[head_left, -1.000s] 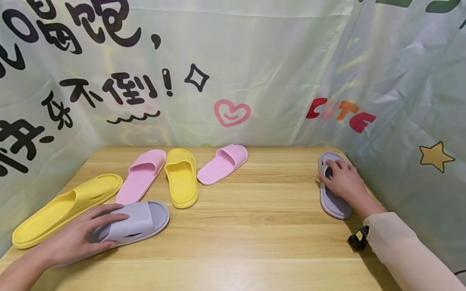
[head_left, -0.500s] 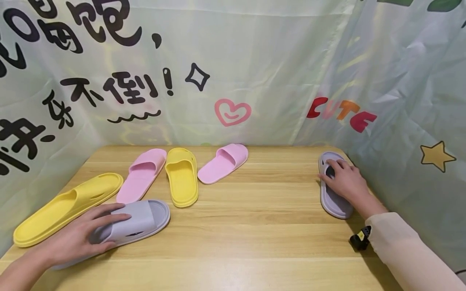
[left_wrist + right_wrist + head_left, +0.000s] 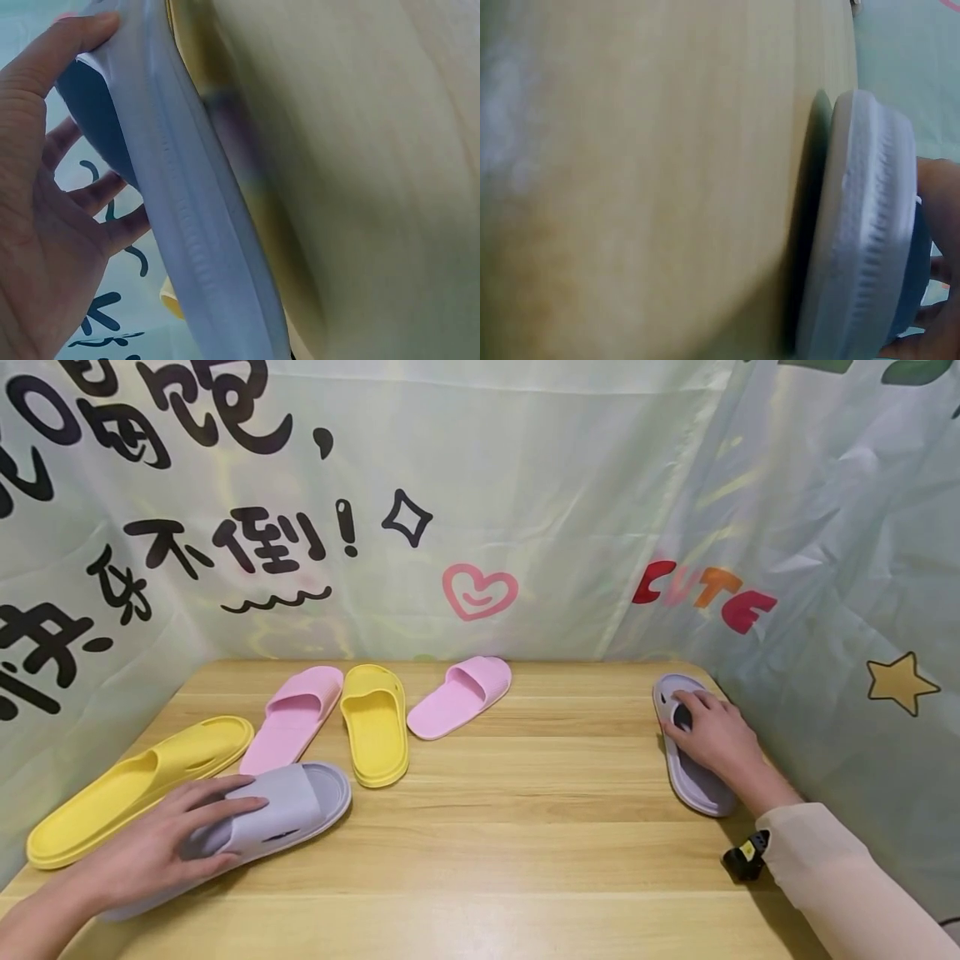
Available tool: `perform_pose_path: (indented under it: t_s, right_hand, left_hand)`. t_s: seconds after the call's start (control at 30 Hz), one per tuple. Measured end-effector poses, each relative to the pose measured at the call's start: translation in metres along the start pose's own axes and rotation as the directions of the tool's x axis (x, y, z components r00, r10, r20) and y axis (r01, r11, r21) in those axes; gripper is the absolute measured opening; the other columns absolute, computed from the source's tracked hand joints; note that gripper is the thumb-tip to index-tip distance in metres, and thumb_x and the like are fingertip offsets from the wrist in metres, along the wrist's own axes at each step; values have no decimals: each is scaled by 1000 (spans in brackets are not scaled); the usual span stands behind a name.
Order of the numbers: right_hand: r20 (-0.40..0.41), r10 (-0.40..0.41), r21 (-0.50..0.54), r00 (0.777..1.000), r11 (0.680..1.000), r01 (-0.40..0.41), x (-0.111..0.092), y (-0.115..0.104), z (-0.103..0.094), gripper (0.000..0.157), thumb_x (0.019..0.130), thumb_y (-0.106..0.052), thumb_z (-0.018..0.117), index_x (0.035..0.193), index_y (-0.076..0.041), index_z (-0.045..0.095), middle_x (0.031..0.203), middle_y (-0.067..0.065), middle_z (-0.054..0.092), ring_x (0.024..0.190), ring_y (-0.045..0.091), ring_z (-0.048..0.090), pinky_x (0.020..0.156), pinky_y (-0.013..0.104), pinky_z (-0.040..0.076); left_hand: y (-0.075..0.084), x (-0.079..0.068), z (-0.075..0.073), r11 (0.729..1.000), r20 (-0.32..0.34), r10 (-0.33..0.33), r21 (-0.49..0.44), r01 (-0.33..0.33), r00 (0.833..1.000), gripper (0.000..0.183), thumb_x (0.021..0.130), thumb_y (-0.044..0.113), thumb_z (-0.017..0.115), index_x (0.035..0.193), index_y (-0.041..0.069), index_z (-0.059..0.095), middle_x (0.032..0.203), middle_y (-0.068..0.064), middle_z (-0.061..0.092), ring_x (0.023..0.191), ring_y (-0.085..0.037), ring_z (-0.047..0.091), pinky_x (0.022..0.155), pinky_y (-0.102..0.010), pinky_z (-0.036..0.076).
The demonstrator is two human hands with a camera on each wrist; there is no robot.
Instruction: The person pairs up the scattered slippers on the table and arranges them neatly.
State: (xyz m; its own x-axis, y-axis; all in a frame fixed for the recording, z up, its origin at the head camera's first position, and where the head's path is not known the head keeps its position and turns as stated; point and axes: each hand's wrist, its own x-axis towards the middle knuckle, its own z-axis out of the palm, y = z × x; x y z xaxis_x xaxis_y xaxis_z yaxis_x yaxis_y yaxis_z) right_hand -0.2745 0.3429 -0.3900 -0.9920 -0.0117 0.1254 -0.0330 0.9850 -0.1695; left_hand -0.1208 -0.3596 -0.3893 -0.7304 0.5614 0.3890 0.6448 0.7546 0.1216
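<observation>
A wooden table (image 3: 540, 852) is bordered by printed cloth (image 3: 570, 485). Grey slippers (image 3: 281, 803) are gripped by the left hand (image 3: 161, 843) and right hand (image 3: 714, 735).

Your left hand (image 3: 172, 843) is at the near left, palm down, gripping with its fingers spread toward the right and the thumb opposite them; your left wrist (image 3: 71, 893) is bare. Your right hand (image 3: 712, 735) grips farther off at the right, its arm in a pale sleeve (image 3: 832, 868) entering from the near right.

left lilac slipper (image 3: 294, 803), right lilac slipper (image 3: 692, 781): well apart, seemingly slightly raised
</observation>
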Motion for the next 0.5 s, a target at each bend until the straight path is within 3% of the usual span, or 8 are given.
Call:
perform_pose_path:
  t_s: [0.5]
  right_hand:
    - [-23, -57, 3, 998, 998, 57, -5, -3, -6, 72, 92, -43, 64, 145, -1, 37, 144, 35, 31, 126, 61, 26, 98, 75, 25]
  left_hand:
    - [4, 10, -8, 999, -55, 12, 37, -10, 998, 77, 63, 25, 90, 134, 27, 60, 139, -9, 49, 120, -21, 38, 104, -8, 14]
